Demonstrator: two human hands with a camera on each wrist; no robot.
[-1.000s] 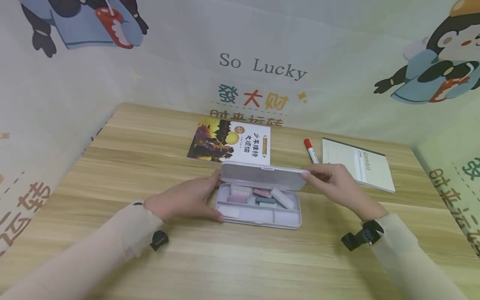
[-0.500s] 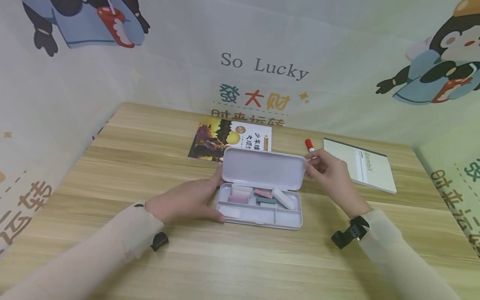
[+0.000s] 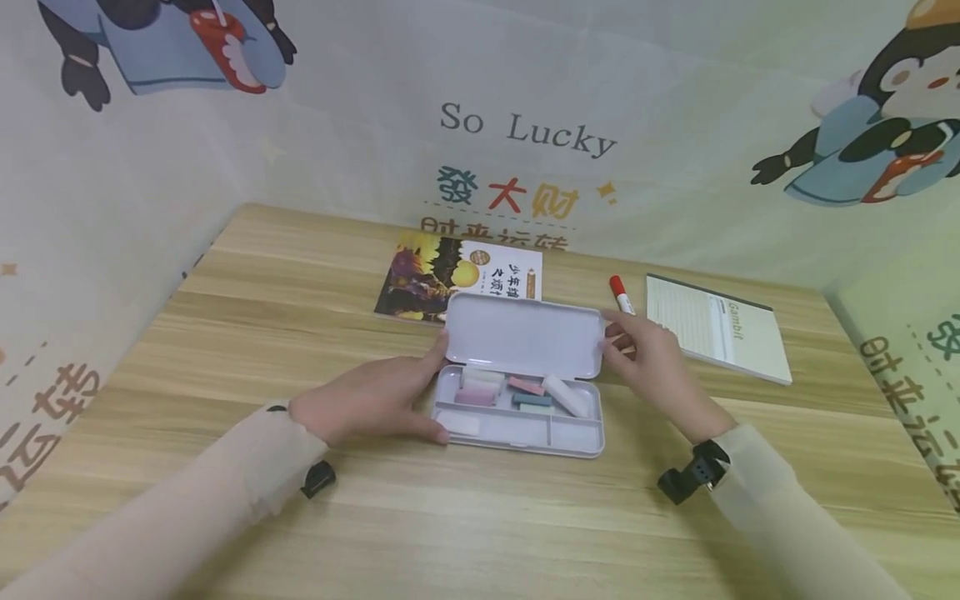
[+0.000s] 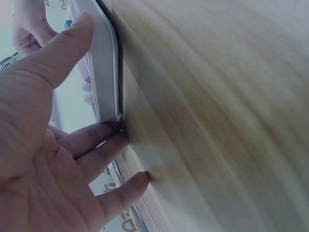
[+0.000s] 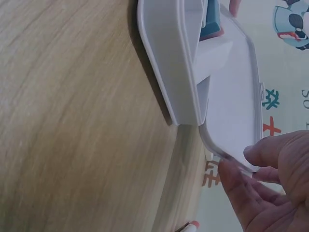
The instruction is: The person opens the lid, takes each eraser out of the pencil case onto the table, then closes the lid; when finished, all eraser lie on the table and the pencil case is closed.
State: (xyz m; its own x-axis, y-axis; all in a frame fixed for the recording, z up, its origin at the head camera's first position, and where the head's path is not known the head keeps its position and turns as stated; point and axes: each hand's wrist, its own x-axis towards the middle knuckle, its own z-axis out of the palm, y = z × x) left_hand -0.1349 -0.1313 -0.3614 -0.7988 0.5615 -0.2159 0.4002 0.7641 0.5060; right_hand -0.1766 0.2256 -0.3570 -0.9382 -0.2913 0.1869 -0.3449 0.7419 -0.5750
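A white plastic pencil case [image 3: 512, 432] lies on the wooden table with its lid [image 3: 523, 337] raised and leaning back. Inside are several eraser-like blocks: a white one [image 3: 566, 396], a blue-green one [image 3: 532, 401], and pinkish ones [image 3: 476, 394]. My left hand [image 3: 367, 402] holds the case's left end, thumb at the front corner and fingers at the back, as the left wrist view shows. At the lid's right edge, my right hand [image 3: 651, 358] pinches the rim between thumb and fingers, seen closely beside the lid in the right wrist view [image 5: 270, 183].
Behind the case lies a book [image 3: 420, 275] with a colourful cover, partly hidden by the lid. A red-capped marker [image 3: 619, 292] and a notepad [image 3: 720, 325] are at the back right. A printed cloth [image 3: 337, 125] hangs behind the table.
The lid has swung further up and back, showing its inner face and covering more of the book. My right hand moved with it; the left hand kept its place.
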